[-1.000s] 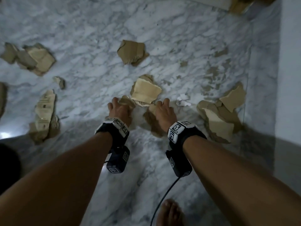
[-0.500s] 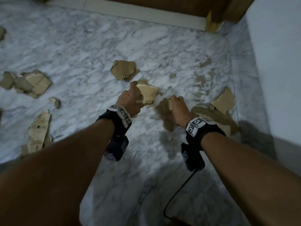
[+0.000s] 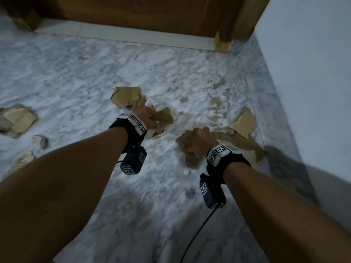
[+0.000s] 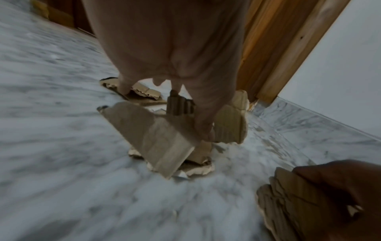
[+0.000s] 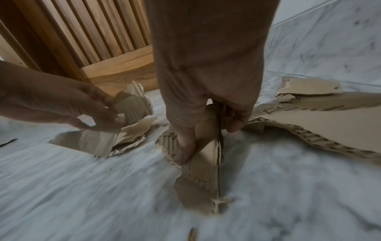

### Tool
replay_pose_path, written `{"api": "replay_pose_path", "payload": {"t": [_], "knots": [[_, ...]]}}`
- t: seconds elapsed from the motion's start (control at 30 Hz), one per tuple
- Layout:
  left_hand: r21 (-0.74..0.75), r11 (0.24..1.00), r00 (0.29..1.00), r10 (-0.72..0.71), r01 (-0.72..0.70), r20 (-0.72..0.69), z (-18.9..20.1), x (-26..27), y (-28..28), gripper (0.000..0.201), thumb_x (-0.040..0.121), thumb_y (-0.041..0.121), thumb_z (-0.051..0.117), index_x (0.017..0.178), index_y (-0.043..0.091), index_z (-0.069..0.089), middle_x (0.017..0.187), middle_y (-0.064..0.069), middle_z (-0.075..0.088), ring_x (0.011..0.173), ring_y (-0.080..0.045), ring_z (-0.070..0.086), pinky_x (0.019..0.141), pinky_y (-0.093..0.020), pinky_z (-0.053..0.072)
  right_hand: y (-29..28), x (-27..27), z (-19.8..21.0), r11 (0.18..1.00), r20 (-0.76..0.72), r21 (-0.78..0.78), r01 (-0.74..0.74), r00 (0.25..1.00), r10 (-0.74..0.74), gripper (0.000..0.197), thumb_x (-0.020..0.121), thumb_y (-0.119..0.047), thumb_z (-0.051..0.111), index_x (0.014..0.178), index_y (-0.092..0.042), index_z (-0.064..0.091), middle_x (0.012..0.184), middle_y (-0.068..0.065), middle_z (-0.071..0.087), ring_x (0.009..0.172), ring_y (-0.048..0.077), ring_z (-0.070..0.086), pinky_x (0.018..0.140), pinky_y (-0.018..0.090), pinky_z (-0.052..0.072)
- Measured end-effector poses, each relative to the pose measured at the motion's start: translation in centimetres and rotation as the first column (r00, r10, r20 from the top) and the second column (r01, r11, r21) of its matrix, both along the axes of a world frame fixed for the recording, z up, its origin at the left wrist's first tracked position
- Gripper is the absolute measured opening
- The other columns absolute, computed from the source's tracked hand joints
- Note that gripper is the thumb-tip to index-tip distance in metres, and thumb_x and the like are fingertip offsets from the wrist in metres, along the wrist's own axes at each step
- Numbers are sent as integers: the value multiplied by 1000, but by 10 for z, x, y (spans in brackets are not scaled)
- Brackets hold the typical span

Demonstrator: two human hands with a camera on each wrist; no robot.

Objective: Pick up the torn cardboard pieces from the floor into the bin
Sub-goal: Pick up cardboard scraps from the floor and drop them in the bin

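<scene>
My left hand (image 3: 146, 115) grips a bunch of torn cardboard pieces (image 3: 163, 116) above the marble floor; the left wrist view shows thumb and fingers (image 4: 204, 128) pinching those pieces (image 4: 152, 138). My right hand (image 3: 199, 139) holds another torn cardboard piece (image 3: 185, 147), which hangs below the fist; in the right wrist view its fingers (image 5: 185, 146) curl round this piece (image 5: 204, 176). A loose piece (image 3: 126, 96) lies just beyond the left hand. A larger heap (image 3: 245, 130) lies right of the right hand. No bin is in view.
More torn cardboard lies at the left: a pile (image 3: 17, 118), a small scrap (image 3: 40, 141) and a piece at the edge (image 3: 20, 162). A wooden door (image 3: 133, 12) with a pale threshold (image 3: 123, 37) stands ahead. A white wall (image 3: 307, 73) runs along the right.
Both hands have closed on cardboard and lifted it off the floor. The view has tilted up toward the door, and the hands sit farther apart.
</scene>
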State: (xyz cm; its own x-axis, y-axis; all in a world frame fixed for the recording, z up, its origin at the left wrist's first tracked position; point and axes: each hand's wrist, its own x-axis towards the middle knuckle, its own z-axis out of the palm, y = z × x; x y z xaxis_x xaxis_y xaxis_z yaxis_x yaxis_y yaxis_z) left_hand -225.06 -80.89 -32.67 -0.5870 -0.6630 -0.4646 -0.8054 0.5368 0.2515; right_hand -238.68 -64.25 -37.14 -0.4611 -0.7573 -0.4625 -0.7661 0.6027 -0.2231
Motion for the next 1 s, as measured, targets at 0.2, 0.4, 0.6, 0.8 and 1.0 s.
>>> {"api": "replay_pose_path", "payload": {"t": [0.2,0.4,0.6,0.8,1.0], "knots": [[56,998,988,-43,35,149,-17,-14,2,60,79,48,68,132,23,53,144,-16,26,127,-38,39,105,-43,39,3,-4,-6,998,53,-69,-6,999,10,43,80,-19,72,112,0,51,103,20,58,95,41,59,67,36,39],[77,997,999,-6,2,48,-14,-13,13,54,79,38,71,126,17,56,125,-16,53,111,-35,53,93,-41,47,4,3,-4,997,98,-6,71,993,-70,26,82,-26,65,100,-8,56,97,12,58,83,32,58,60,34,43],[191,971,979,166,-141,-121,0,13,27,44,84,21,70,125,13,60,125,-13,61,113,-33,58,83,-32,48,-2,13,13,987,50,-33,158,986,-157,23,89,-21,61,106,-5,58,117,17,61,104,38,59,72,33,42],[41,990,961,144,-138,-236,99,73,-4,40,89,24,63,124,6,59,126,-13,60,115,-30,55,88,-28,41,-43,49,93,947,93,-228,228,973,-211,39,92,-21,55,130,-10,52,132,16,55,118,36,55,93,35,46],[-96,963,940,220,-252,-261,217,177,-51,35,87,28,65,115,7,62,116,-16,64,107,-33,60,76,-30,43,-110,125,210,914,134,-384,128,988,-82,38,79,-34,62,106,-8,57,114,17,63,104,37,59,71,29,40]]}}
